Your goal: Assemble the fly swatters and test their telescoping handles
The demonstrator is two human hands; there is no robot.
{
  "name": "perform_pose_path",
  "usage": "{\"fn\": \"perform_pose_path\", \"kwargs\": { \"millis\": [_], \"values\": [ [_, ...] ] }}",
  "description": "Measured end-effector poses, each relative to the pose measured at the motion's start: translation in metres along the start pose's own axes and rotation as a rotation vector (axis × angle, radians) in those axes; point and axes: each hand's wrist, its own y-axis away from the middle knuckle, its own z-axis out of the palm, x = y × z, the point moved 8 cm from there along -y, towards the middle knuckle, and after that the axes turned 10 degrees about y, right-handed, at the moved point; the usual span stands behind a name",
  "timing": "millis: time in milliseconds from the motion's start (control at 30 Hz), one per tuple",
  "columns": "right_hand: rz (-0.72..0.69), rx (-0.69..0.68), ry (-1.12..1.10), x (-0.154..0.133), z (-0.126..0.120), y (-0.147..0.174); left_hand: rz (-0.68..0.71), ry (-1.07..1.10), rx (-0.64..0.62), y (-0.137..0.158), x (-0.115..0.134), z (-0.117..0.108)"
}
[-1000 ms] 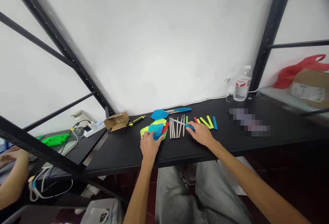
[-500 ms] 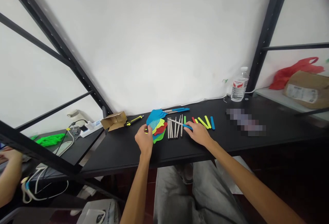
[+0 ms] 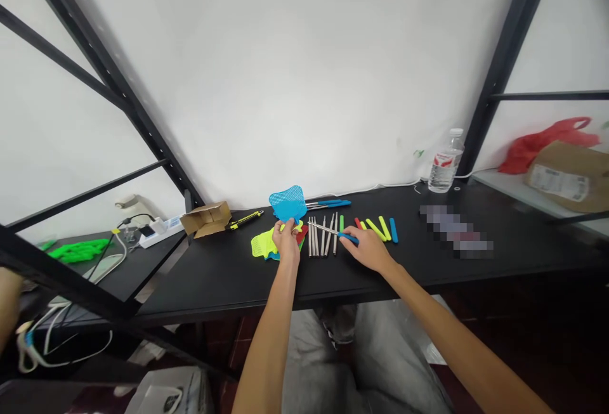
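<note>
My left hand (image 3: 288, 243) pinches a blue mesh fly swatter head (image 3: 286, 200) by its narrow end, holding it upright. In my right hand (image 3: 370, 250) is a metal rod with a blue handle (image 3: 349, 237); its bare end points left toward the head but is apart from it. Yellow-green mesh heads (image 3: 262, 245) and a red one (image 3: 302, 234) lie around my left hand. Several loose metal rods (image 3: 315, 239) lie side by side under the held rod. Behind them are blue-handled swatters (image 3: 328, 203), their heads partly hidden by the raised one.
Loose coloured grips (image 3: 384, 228) lie right of the rods on the black table (image 3: 214, 281). An open cardboard box (image 3: 207, 219) and a yellow-black cutter (image 3: 246, 219) are at left. A water bottle (image 3: 445, 161) stands back right. Another person's arm (image 3: 7, 300) shows at the left edge.
My left hand has moved right and now holds up a blue swatter head. The yellow-green head it was at lies spread on the table. My right hand keeps the blue-handled rod.
</note>
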Motion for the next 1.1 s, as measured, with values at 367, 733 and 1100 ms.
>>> {"fn": "perform_pose_path", "kwargs": {
  "millis": [367, 733, 1100],
  "values": [
    [-0.014, -0.004, -0.032, -0.004, -0.005, 0.001, -0.064, -0.072, -0.072, 0.007, -0.006, 0.009],
    [0.006, 0.018, -0.044, 0.002, -0.003, 0.000, -0.070, -0.084, -0.111, 0.008, -0.007, 0.008],
    [0.028, 0.017, -0.022, 0.003, -0.002, 0.000, -0.076, -0.068, -0.074, 0.012, -0.004, 0.009]
  ]
}}
